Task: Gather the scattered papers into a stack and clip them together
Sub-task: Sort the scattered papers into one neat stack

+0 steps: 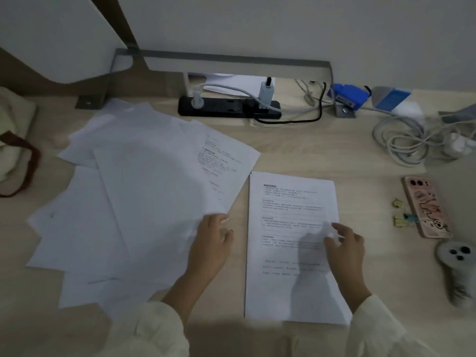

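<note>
Several white sheets lie fanned out and overlapping as scattered papers (134,191) on the left half of the wooden desk. A neat printed stack (291,210) lies to their right, squared up near the front edge. My left hand (210,247) rests on the right edge of the scattered papers, fingers bent over the topmost sheet's corner. My right hand (346,247) hovers over the printed stack's right edge, fingertips pinching what looks like a lifted, blurred corner. Small yellow-green binder clips (400,217) lie to the right beside a phone.
A phone in a pink case (426,207) lies face down at the right, with a grey controller (457,266) below it. A black power strip (229,108), coiled white cables (401,143) and a blue box sit at the back. A cream bag (15,140) is at the far left.
</note>
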`<control>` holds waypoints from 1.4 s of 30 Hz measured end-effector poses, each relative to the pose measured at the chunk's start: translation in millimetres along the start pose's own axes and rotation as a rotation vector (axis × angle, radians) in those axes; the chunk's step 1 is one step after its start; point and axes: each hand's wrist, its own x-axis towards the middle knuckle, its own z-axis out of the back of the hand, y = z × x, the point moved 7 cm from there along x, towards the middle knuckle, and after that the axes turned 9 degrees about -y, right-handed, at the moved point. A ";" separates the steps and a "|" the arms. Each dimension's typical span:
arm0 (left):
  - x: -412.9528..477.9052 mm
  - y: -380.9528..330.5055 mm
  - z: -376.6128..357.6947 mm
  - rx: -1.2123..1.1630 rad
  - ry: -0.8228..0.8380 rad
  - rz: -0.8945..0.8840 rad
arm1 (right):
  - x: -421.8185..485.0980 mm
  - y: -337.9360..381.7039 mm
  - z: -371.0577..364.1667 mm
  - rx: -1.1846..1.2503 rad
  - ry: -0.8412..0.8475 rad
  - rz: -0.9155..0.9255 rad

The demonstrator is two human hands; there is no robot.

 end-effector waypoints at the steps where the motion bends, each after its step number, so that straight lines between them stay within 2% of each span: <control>1: 4.3 4.3 16.3 0.026 -0.074 -0.054 | -5.7 16.9 -10.6 0.013 0.043 0.063; 3: 12.3 19.8 46.8 0.099 -0.172 -0.110 | -21.8 53.3 -39.2 0.050 0.155 0.183; 5: 17.2 44.4 73.0 0.163 -0.208 -0.077 | -44.3 87.4 -75.6 0.082 0.318 0.266; 8: 15.4 82.8 103.1 0.233 -0.193 0.007 | -79.1 121.8 -131.3 0.098 0.590 0.269; 10: 10.5 103.9 113.0 0.307 -0.142 0.036 | -89.9 136.2 -152.8 0.078 0.612 0.276; 13: -0.1 133.6 110.4 0.326 0.016 0.125 | -86.1 145.6 -164.5 -0.045 0.463 0.285; 15: -5.7 142.2 105.8 0.380 0.069 0.108 | -85.3 147.5 -170.2 -0.118 0.432 0.278; 20: -6.0 138.4 105.3 0.339 -0.010 0.045 | -98.8 160.3 -178.2 -0.171 0.516 0.300; 24: -9.7 138.5 109.5 0.347 -0.098 -0.021 | -119.7 168.2 -177.4 0.058 0.633 0.188; 28: -7.2 138.1 121.9 0.331 -0.179 -0.020 | -146.6 184.0 -174.4 0.315 0.917 0.022; 31: -9.4 117.4 132.4 0.268 -0.269 -0.192 | -166.9 194.7 -174.3 0.238 1.125 0.113; 32: -10.6 111.3 138.1 0.211 -0.317 -0.198 | -171.1 197.8 -173.1 0.228 1.192 0.117; 33: -12.2 108.5 145.9 0.120 -0.367 -0.133 | -171.1 200.1 -173.0 0.260 1.224 0.099; 35: -13.8 116.0 158.1 -0.148 -0.449 0.152 | -155.4 202.0 -173.5 0.390 1.144 0.023; 37: -17.4 129.4 163.3 -0.502 -0.509 0.405 | -120.4 197.5 -174.8 0.343 0.836 0.092; 39: -21.6 137.3 170.7 -0.821 -0.561 0.493 | -94.4 191.7 -173.4 0.064 0.520 0.256; 42: -30.2 152.1 177.3 -1.105 -0.567 0.529 | -89.0 193.3 -181.4 -0.164 0.397 0.377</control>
